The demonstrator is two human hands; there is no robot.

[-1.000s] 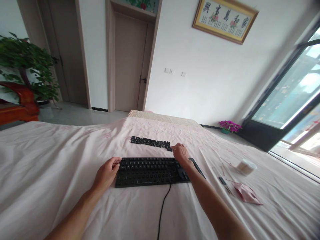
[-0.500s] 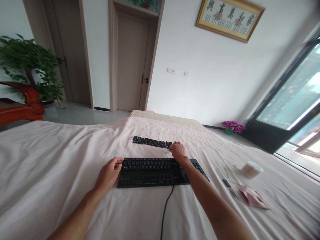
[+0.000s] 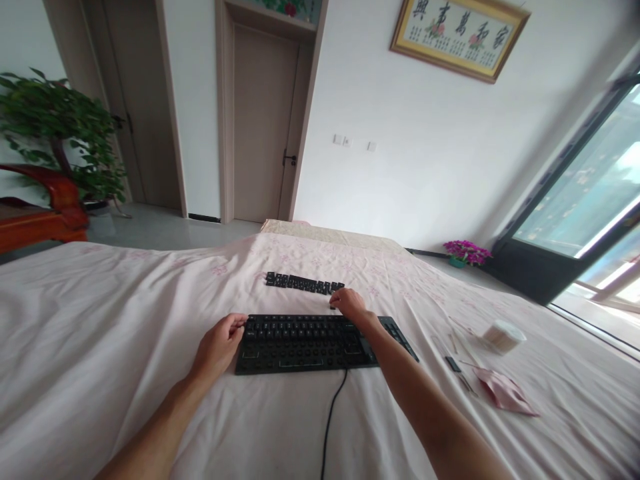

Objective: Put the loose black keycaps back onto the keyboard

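- A black cable (image 3: pixel 331 420) is seen nearest, running from the bottom edge at 6 o'clock up to the near edge of a black keyboard (image 3: pixel 305 343), which lies flat on a pale pink sheet (image 3: pixel 100 347).
- The left hand (image 3: pixel 219 347) is rested at the keyboard's left end, at 9 o'clock of it, with the fingers curled loosely and touching the edge of the casing; whether anything is gripped cannot be told.
- The right hand (image 3: pixel 351 306) is held over the keyboard's far edge, toward 1 o'clock of it, with the fingertips drawn together on a small dark keycap (image 3: pixel 333 306).
- At 3 o'clock of the keyboard, well apart from it, a crumpled pink cloth (image 3: pixel 505 392), a small dark tool (image 3: pixel 453 364) and a round white container (image 3: pixel 503 335) are laid on the sheet.
- Just beyond the right hand, at 12 o'clock of the keyboard, a row of loose keycaps (image 3: pixel 303 283) is laid out on the sheet.
- Farther off, at 10 o'clock, a green plant (image 3: pixel 65 137) is seen beside a red wooden seat (image 3: pixel 45 213); at 12 o'clock a closed door (image 3: pixel 263 127) is set in the wall; at 1 o'clock a framed picture (image 3: pixel 457 33) is hung; at 2 o'clock purple flowers (image 3: pixel 463 253) are placed by a large window (image 3: pixel 590 193).
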